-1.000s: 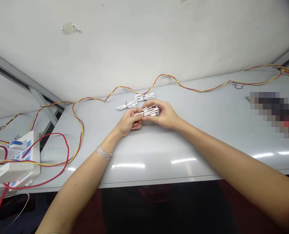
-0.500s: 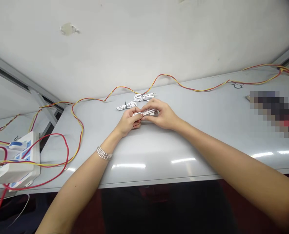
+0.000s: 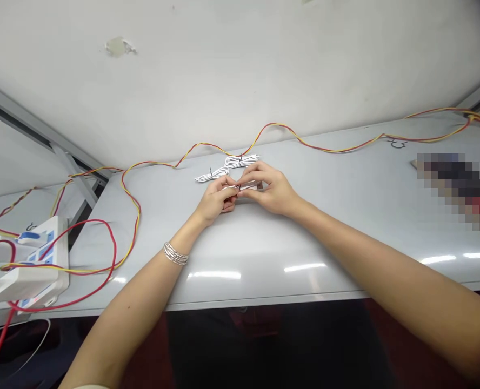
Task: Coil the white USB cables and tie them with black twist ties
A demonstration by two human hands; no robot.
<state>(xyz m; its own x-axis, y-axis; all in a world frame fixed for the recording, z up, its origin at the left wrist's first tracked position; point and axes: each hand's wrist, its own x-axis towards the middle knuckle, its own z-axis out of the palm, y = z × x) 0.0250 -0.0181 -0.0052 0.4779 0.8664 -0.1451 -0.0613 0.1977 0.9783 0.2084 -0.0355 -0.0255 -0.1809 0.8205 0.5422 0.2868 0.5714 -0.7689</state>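
Note:
Between my hands is a coiled white USB cable (image 3: 248,186), its metal plug showing at the right end. My left hand (image 3: 218,199) pinches the coil's left part with thumb and fingers. From the other side, my right hand (image 3: 270,187) is closed on the coil, its thumb and fingertips meeting near a dark tie around the middle. Just behind my hands, two more white cable bundles lie on the grey table (image 3: 325,227): a left bundle (image 3: 212,174) and a right bundle (image 3: 242,161), each bound with a black tie. My fingers partly hide the held coil.
A twisted red and yellow wire (image 3: 272,125) runs along the back of the table by the white wall. On the left stands a white power strip (image 3: 57,254) with plugs and looped red wire. A pixelated dark object (image 3: 459,186) lies at the right.
The view has shifted slightly. My right fingers have closed a little further over the coil, and the dark tie at its middle now shows between my hands.

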